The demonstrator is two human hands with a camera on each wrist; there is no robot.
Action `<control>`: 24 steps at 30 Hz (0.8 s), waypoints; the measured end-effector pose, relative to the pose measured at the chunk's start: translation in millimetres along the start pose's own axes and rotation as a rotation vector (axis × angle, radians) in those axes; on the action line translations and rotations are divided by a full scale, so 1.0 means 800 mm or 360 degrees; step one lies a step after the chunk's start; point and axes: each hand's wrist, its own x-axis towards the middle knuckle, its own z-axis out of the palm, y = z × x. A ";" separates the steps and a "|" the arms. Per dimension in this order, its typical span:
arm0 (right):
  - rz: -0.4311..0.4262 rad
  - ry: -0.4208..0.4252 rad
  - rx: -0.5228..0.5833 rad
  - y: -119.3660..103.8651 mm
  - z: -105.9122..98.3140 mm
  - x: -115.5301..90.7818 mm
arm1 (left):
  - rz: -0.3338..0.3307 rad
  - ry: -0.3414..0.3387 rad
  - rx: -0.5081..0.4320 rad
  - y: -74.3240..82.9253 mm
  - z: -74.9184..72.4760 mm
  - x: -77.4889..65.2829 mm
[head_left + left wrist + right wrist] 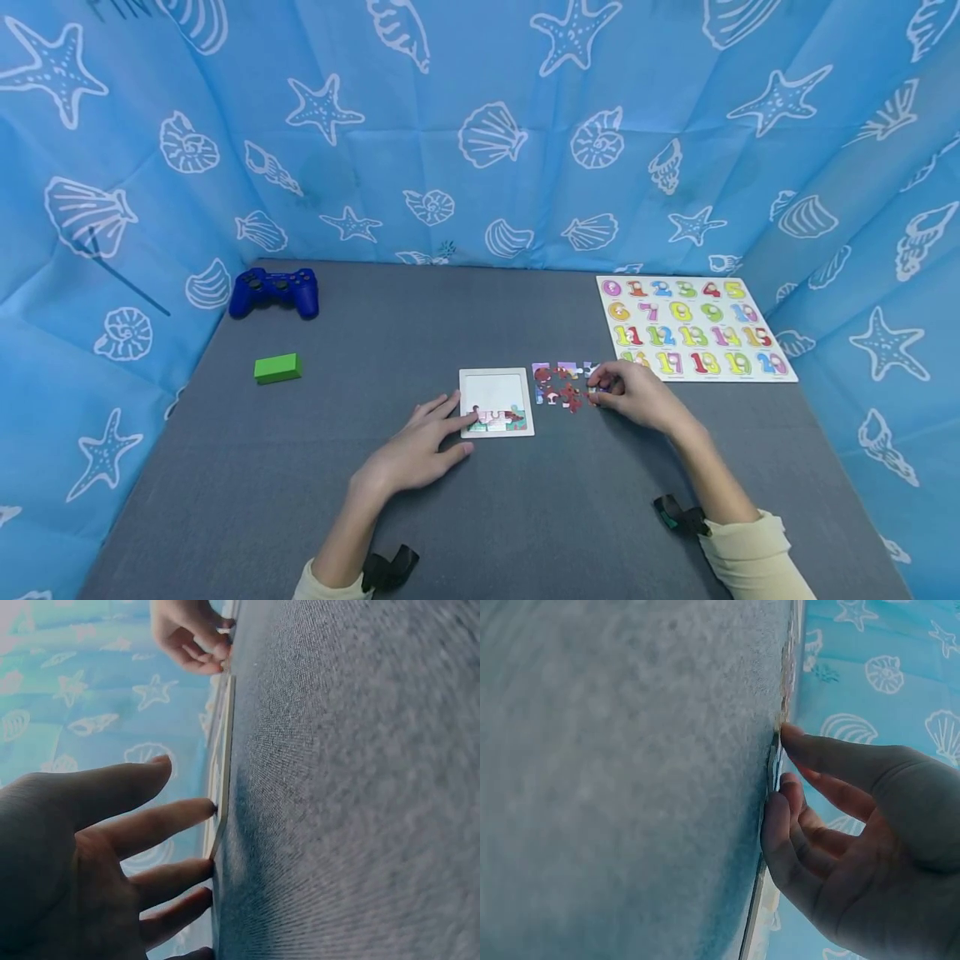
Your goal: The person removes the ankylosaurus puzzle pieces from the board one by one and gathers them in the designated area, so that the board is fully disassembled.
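A square white puzzle tray (495,390) lies near the middle of the table, with joined jigsaw pieces (498,420) along its near edge. My left hand (412,450) lies at the tray's left side, fingers spread, the index finger reaching over the fitted pieces. In the left wrist view, fingertips (201,808) meet the tray's edge. Several loose jigsaw pieces (572,398) lie in a cluster right of the tray. At the cluster's right end, my right hand (637,393) pinches a puzzle piece (774,766) between thumb and curled fingers, low over the table; the fingers partly hide it.
A white number board (697,329) with colourful numerals lies beyond my right hand. At the far left sits a blue game controller (274,292), and a green block (277,368) lies nearer. A blue curtain (450,125) with shells and starfish surrounds the grey table (525,517).
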 end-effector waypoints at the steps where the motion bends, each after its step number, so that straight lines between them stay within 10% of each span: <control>1: -0.0007 0.0004 0.0010 -0.001 0.001 0.000 | -0.0016 0.0005 0.0013 0.003 0.000 -0.001; 24: -0.0270 -0.0212 0.0467 -0.075 0.049 0.042 | 0.0079 0.0110 0.0440 0.052 0.040 -0.022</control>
